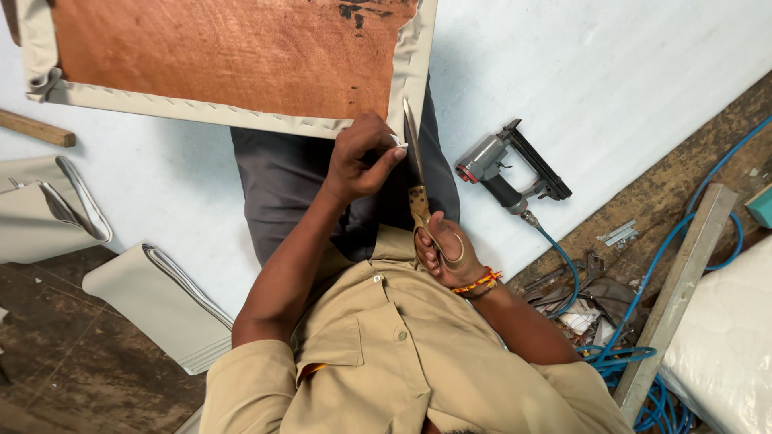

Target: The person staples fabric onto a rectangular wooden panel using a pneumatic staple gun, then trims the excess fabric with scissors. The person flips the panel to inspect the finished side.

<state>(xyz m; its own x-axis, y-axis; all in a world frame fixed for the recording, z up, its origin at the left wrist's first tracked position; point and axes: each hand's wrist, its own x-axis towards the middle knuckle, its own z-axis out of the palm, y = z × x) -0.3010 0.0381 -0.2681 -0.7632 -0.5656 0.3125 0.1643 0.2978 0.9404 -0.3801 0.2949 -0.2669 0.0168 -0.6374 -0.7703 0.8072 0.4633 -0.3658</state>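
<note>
Scissors [418,189] in play, long axis running nearly straight up the frame, blades pointing away from the person, tips at the lower edge of the panel [233,56], handles back toward the chest. Right hand [442,249] has its fingers curled through the brass-coloured handle loops, gripping tight. Left hand [362,161] sits just beside the blades, fingers pinching a small flap of pale fabric [400,143] at the panel's edge, right against the steel. The panel itself lies face down, brown board showing, cream fabric wrapped round its rim and stapled along the near side. Under it all, a wide white foam sheet [611,72] spread on the floor. To the right on that sheet, a grey staple gun [511,173], nose pointing up-right, its blue hose [643,281] trailing off into coils over dark, worn floor. Loose staples lie near a wooden batten [679,281]. Left side: folded cream fabric pieces [153,297] and a wooden stick [36,128].
</note>
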